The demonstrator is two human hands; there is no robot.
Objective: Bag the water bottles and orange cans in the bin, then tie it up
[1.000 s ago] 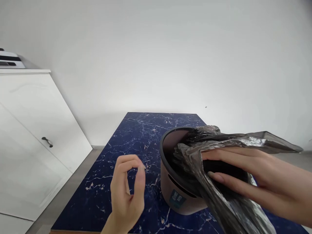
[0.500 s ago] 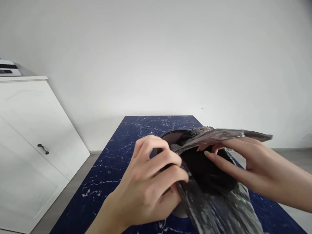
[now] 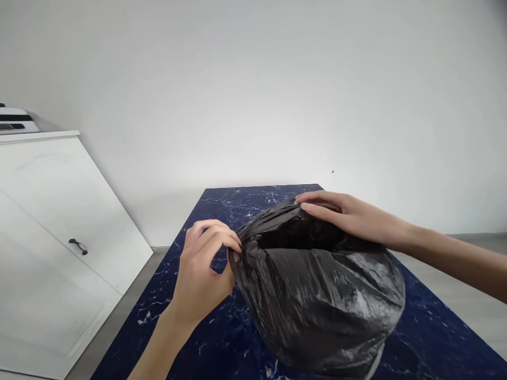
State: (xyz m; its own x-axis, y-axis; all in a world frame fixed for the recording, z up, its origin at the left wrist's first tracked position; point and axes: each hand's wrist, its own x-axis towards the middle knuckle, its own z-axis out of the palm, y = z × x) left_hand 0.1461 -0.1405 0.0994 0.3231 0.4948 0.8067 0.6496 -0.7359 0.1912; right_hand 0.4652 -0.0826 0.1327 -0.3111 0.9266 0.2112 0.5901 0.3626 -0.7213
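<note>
A black plastic trash bag [image 3: 317, 295] bulges over the blue table, its mouth open toward me and its lower end hanging at the near side. My left hand [image 3: 208, 258] pinches the gathered edge at the left of the mouth, thumb and fingers closed. At the far edge of the mouth, my right hand [image 3: 344, 211] has thumb and fingertips closed on the plastic. Whatever is under the bag is hidden by it; the inside of the mouth is dark.
The dark blue marbled table [image 3: 233, 206] runs back to a pale wall [image 3: 253, 95]. A white cabinet [image 3: 47, 221] with a black handle [image 3: 78, 246] stands to the left, and a white and black device [image 3: 18, 120] rests on top of it.
The bag has been drawn over a dark rounded rim that showed earlier at its far left. My left hand moved left; my right hand came out of the bag to its far edge.
</note>
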